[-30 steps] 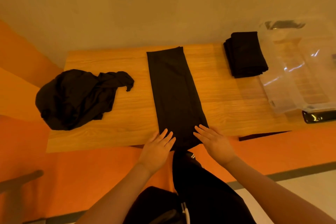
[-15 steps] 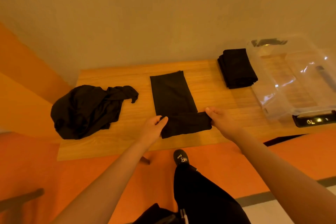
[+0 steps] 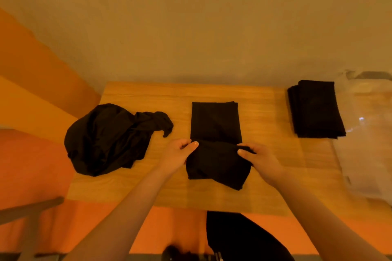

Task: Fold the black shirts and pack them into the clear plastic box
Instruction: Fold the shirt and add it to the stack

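Both hands are closed on the near end of the shirt being folded (image 3: 215,144): the left hand (image 3: 177,155) pinches its left corner between thumb and curled fingers, and the right hand (image 3: 259,160) grips the right corner the same way, neither with any spare opening. Between them the raised edge sags a little, and the lifted portion hangs in a loose fold toward the person.

Ahead of the hands, the rest of that shirt lies flat on the tabletop (image 3: 265,176) as a narrow strip. Its long axis runs straight away from the person, so the hands sit square across its short side, about equally near to it. Judging from this, the next fold would carry the held edge forward along that axis toward the far end, and both hands would need to travel evenly to keep the edges aligned.

Off to the left of the left hand, well apart, sits a crumpled heap of unfolded shirts (image 3: 106,140). Beyond and to the right of the right hand rests a stack of folded shirts (image 3: 316,110), and just past it, at the frame's edge, is the clear plastic box (image 3: 367,133); its contents cannot be made out. The right hand is the nearer one to the box.
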{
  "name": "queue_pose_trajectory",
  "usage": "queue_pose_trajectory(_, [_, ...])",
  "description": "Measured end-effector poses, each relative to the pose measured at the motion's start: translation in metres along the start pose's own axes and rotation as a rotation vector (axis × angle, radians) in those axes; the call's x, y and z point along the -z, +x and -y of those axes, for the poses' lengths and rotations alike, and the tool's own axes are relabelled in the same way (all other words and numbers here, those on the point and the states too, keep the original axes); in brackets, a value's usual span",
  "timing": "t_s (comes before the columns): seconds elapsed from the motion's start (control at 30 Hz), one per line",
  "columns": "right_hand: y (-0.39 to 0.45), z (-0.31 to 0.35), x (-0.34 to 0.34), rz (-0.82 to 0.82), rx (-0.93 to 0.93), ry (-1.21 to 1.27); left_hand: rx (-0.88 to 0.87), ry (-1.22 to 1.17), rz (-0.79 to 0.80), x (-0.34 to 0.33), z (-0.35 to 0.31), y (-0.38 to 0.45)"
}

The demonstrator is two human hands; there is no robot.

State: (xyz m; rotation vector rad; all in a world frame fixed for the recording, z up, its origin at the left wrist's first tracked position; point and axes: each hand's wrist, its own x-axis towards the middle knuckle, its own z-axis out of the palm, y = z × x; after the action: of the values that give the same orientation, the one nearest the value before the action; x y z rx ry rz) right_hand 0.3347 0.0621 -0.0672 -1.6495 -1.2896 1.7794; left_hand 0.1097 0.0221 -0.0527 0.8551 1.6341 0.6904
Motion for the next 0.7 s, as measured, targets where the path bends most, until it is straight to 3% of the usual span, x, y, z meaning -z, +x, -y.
queue_pose_trajectory(0.13, [0.039, 0.036, 0.014, 0.002, 0.039, -0.009, 0.001, 0.012, -0.006, -0.002, -0.016, 0.031])
queue_pose_trajectory(0.3, [0.100, 0.063, 0.016, -0.066, 0.129, -0.136, -0.011, 0.025, -0.185, -0.005, -0.032, 0.081])
queue_pose_trajectory(0.47, [0.142, 0.060, 0.008, -0.183, 0.173, -0.361, 0.080, -0.019, -0.255, -0.007, -0.031, 0.130])
queue_pose_trajectory(0.57, [0.150, 0.051, 0.010, -0.271, 0.128, -0.303, 0.106, 0.129, -0.238, -0.011, -0.024, 0.144])
queue_pose_trajectory(0.7, [0.144, 0.043, 0.016, -0.449, 0.249, -0.401, 0.083, 0.145, -0.471, -0.019, -0.027, 0.137])
